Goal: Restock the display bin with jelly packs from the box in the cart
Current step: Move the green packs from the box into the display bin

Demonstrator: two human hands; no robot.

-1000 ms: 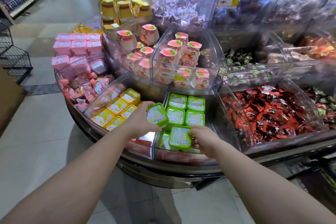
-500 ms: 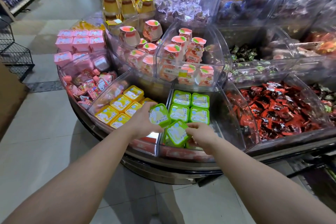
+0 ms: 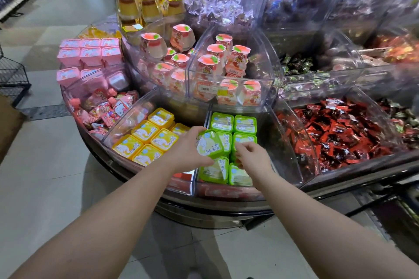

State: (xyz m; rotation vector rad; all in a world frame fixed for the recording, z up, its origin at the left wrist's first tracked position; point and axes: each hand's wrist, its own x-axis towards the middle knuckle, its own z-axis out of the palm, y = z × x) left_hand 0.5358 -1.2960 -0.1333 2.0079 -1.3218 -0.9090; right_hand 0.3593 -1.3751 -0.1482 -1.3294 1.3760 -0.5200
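My left hand grips a green jelly pack, tilted up over the clear display bin of green packs. Several green jelly packs lie in rows inside that bin, and two more sit at its front. My right hand hovers over the middle of the bin with its fingers loosely curled and nothing in them. The box and the cart are out of view.
A bin of yellow jelly packs lies to the left, a bin of red wrapped candies to the right. Peach pudding cups fill the tier above. A black wire basket stands on the floor at far left.
My right hand has set its green pack down at the front of the bin and let go. My left hand keeps its pack and has shifted slightly right over the bin.
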